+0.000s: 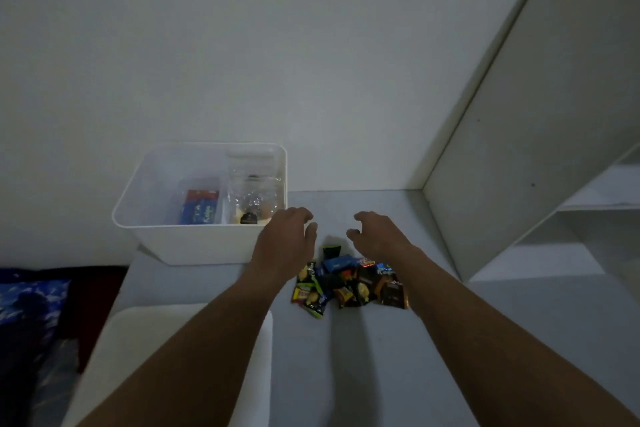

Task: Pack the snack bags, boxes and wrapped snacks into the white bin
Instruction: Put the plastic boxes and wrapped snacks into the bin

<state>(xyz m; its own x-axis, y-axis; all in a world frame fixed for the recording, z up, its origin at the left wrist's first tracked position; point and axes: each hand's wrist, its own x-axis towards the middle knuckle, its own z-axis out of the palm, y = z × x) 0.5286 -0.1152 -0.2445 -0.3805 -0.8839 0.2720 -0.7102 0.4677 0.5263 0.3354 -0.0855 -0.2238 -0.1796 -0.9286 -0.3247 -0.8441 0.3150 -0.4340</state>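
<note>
A white bin [194, 243] stands on the pale table at the back left. Inside it lie a blue and red box [200, 207] and a clear plastic bag [254, 191] with dark and yellow items under it. A pile of several small wrapped snacks [349, 282] in green, blue, brown and orange lies on the table between my forearms. My left hand [285, 236] hovers beyond the pile's left side, next to the bin's near right corner, fingers curled and apart. My right hand [379, 232] hovers beyond the pile's right side, fingers curled, holding nothing.
A white shelf unit [554, 184] rises at the right, its open compartments facing left. A white rounded object [166, 350] sits at the near left under my left forearm. A blue patterned cloth [27, 302] lies off the table at far left. The wall stands close behind.
</note>
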